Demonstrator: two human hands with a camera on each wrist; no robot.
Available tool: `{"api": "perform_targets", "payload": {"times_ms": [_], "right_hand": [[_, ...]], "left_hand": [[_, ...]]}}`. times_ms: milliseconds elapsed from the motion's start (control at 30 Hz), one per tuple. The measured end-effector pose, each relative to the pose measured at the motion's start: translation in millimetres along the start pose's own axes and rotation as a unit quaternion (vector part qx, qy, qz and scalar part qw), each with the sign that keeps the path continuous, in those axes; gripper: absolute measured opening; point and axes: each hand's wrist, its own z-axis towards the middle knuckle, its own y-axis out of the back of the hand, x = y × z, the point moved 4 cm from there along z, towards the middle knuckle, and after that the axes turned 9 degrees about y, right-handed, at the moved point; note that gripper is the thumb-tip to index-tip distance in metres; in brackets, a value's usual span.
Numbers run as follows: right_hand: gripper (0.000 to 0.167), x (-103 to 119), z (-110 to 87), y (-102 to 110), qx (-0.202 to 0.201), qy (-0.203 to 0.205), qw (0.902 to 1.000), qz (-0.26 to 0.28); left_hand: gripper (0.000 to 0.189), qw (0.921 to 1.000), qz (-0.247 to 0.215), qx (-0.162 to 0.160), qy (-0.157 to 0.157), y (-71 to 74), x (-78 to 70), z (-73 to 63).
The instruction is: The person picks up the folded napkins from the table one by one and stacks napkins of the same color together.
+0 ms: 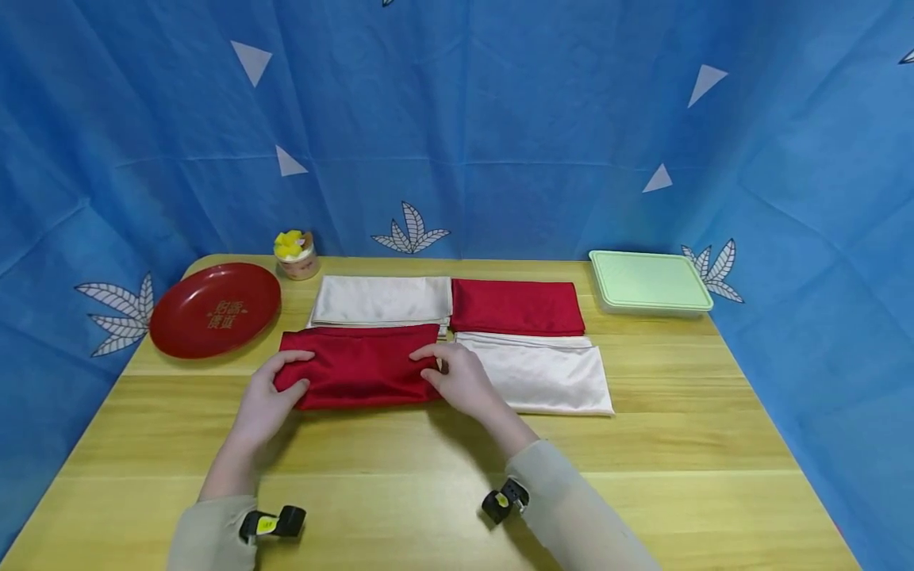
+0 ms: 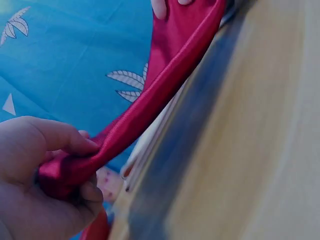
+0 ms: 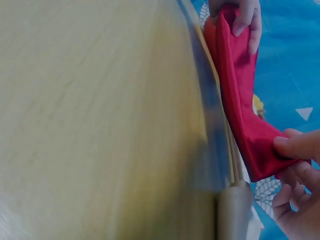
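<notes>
A folded red satin cloth (image 1: 360, 366) stretches between my two hands at the front left of a group of folded cloths. My left hand (image 1: 266, 400) pinches its left end, thumb on one side and fingers on the other. At the opposite end my right hand (image 1: 464, 382) holds it the same way. Both wrist views show the red cloth (image 2: 150, 95) raised off the tabletop, sagging a little between the hands. Behind it lies a folded white cloth (image 1: 382, 300), partly covered. A second red cloth (image 1: 517, 307) and another white cloth (image 1: 546, 379) lie to the right.
On the wooden table (image 1: 685, 420), a red plate (image 1: 189, 317) with gold characters stands at the left. Near it is a small pot (image 1: 298, 262) with a yellow top. A green-lidded container (image 1: 650, 281) sits back right. A blue curtain (image 1: 500, 119) hangs behind.
</notes>
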Motion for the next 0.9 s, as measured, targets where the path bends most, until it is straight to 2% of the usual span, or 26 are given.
{"api": "perform_targets", "payload": {"times_ms": [167, 400, 500, 667, 900], "right_hand": [[0.024, -2.2, -1.0, 15.1, -0.042, -0.038, 0.9978, 0.033], [0.025, -14.5, -6.9, 44.1, -0.085, -0.075, 0.9914, 0.065], [0.026, -20.5, -11.1, 60.2, -0.101, -0.08, 0.9902, 0.054], [0.026, -36.4, -20.4, 88.1, -0.122, -0.093, 0.9879, 0.02], [0.029, -62.1, -31.6, 124.9, -0.154, -0.119, 0.9806, -0.022]], "left_hand": [[0.031, 0.9992, 0.002, -0.033, -0.023, -0.4, -13.7, 2.8], [0.026, 0.9984, -0.036, -0.026, -0.035, -14.8, -31.3, 14.1], [0.026, 0.998, -0.041, -0.008, -0.047, -27.4, -40.2, 22.0], [0.026, 0.9968, -0.052, 0.027, -0.055, -56.6, -56.7, 37.6], [0.03, 0.9953, -0.067, 0.061, -0.035, -96.3, -77.4, 53.4]]}}
